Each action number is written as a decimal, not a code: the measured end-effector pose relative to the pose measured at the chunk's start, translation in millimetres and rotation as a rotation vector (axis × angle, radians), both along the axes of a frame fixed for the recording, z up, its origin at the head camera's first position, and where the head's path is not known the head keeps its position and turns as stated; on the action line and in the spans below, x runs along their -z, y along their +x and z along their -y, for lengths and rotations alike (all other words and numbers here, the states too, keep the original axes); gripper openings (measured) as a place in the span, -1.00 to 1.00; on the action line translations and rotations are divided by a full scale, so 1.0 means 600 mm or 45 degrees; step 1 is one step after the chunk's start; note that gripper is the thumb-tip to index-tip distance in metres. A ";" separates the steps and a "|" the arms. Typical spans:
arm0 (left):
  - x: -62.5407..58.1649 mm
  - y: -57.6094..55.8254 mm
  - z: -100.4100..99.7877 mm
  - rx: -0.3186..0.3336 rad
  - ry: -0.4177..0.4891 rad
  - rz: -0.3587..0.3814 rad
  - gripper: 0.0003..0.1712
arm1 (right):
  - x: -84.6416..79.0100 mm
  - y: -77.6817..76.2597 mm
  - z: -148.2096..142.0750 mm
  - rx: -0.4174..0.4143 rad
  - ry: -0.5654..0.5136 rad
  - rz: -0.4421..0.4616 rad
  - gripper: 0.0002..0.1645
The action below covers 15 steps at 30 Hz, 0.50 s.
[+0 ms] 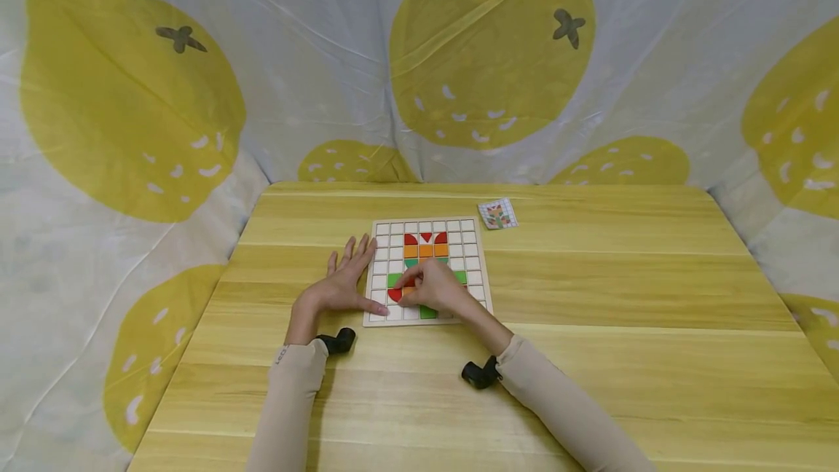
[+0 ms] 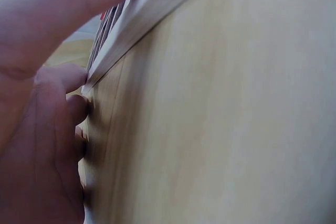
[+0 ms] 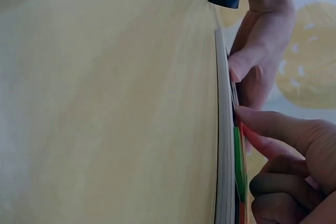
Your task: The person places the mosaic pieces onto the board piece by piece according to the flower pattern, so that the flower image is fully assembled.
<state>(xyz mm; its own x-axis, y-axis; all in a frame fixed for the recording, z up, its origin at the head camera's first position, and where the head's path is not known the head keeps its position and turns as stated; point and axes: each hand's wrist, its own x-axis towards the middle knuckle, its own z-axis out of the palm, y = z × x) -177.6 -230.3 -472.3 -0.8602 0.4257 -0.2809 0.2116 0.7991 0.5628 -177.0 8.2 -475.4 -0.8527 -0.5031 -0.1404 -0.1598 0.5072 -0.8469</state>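
Note:
A square wooden puzzle board [image 1: 485, 268] with a white grid lies on the table, bearing red, orange and green tiles in its middle columns. Over its lower part, my right hand [image 1: 438, 287] pinches a red tile [image 1: 395, 296] with a rounded edge between thumb and index finger, at the left side of the pattern. The other right fingers are curled in, as the right wrist view shows. My left hand [image 1: 341, 285] rests with spread fingers along the board's left edge, its thumb on the lower left corner. Some tiles are hidden under the right hand.
A small paper card [image 1: 498, 214] printed with a coloured grid pattern lies beyond the board's upper right corner. The wooden table [image 1: 623, 261] extends around the board. A lemon-print cloth [image 1: 314, 57] hangs behind and at the sides. Black wrist devices [image 1: 481, 374] sit by both sleeves.

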 end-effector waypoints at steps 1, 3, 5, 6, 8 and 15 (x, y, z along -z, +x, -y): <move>0.000 0.000 0.000 0.001 0.001 -0.002 0.60 | -0.001 0.000 0.000 0.002 -0.004 0.001 -0.77; -0.001 0.000 -0.001 0.002 0.002 -0.003 0.60 | -0.001 0.000 0.000 0.010 -0.006 -0.003 -0.79; -0.002 0.000 0.000 0.002 0.001 -0.002 0.60 | -0.002 0.001 0.000 0.016 0.003 -0.012 -0.80; -0.002 0.000 0.000 -0.001 0.000 0.000 0.60 | -0.003 0.001 0.000 0.021 0.008 -0.016 -0.81; -0.001 0.000 0.000 -0.006 -0.012 0.006 0.61 | -0.004 0.002 -0.001 0.029 0.018 -0.025 -0.82; -0.001 0.003 -0.001 -0.007 -0.010 0.005 0.61 | -0.002 0.006 -0.005 0.048 0.014 -0.042 -0.84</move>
